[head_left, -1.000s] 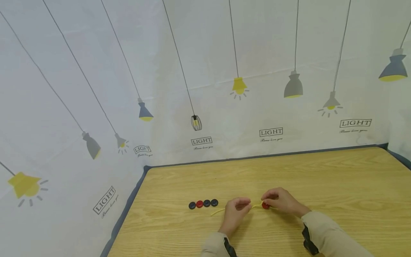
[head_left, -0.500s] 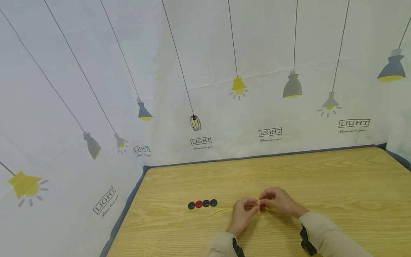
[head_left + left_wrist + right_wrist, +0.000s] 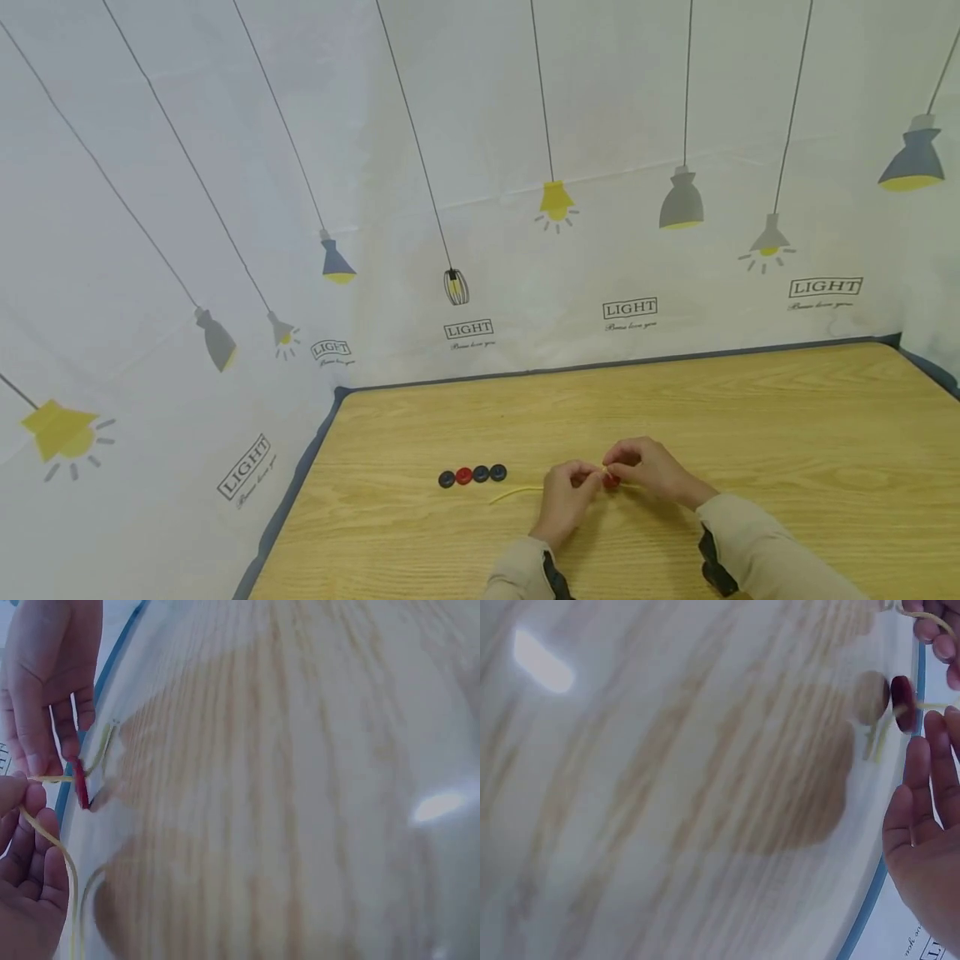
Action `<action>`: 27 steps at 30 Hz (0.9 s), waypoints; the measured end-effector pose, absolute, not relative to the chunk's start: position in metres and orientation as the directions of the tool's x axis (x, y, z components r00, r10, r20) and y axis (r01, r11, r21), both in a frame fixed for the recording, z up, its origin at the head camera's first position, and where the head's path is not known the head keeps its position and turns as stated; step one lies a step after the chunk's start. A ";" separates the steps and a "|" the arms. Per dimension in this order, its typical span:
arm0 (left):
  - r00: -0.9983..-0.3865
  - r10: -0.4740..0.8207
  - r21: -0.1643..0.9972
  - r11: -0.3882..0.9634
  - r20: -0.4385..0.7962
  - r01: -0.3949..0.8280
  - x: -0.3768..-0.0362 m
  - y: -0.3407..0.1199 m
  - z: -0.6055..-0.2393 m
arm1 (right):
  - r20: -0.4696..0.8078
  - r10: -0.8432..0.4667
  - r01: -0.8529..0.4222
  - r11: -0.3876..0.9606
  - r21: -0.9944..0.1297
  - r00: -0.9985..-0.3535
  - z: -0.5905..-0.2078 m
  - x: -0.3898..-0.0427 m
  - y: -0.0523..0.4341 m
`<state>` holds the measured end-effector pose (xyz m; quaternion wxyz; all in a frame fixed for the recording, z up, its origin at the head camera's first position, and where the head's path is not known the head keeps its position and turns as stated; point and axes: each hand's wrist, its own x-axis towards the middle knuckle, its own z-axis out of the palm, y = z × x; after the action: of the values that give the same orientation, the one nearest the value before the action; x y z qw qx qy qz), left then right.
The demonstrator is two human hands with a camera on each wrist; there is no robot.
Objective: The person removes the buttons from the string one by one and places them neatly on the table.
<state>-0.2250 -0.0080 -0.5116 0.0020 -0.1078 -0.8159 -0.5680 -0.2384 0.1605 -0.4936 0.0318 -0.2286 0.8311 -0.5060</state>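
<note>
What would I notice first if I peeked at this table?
Two hands meet near the front of the wooden table: the right hand holds a red button while the left hand pinches a yellow cord at it. To their left, four buttons lie in a row, three dark and one red.

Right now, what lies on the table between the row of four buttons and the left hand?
Head view: the yellow cord's loose end on bare wood, between the button row and the left hand.
</note>
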 end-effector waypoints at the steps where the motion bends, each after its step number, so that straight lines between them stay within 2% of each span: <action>1: -0.974 0.184 0.925 0.332 0.130 0.186 -0.225 -0.009 -0.510 | 0.176 -0.412 -0.348 0.389 -0.853 -0.894 -0.494 -0.239 0.161; 8: -0.967 0.199 0.906 0.360 0.157 0.221 -0.228 -0.016 -0.502 | 0.158 -0.410 -0.358 0.475 -0.804 -0.899 -0.497 -0.239 0.166; 13: -0.968 0.185 0.903 0.365 0.169 0.228 -0.231 -0.015 -0.500 | 0.137 -0.441 -0.355 0.462 -0.813 -0.887 -0.499 -0.237 0.166; 27: -0.960 0.196 0.922 0.293 0.201 0.253 -0.227 -0.011 -0.493 | 0.194 -0.439 -0.403 0.454 -0.795 -0.877 -0.499 -0.236 0.158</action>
<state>-0.2274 -0.0111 -0.4927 0.0245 -0.1395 -0.8037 -0.5780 -0.2356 0.1577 -0.4989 0.0196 -0.2470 0.8523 -0.4606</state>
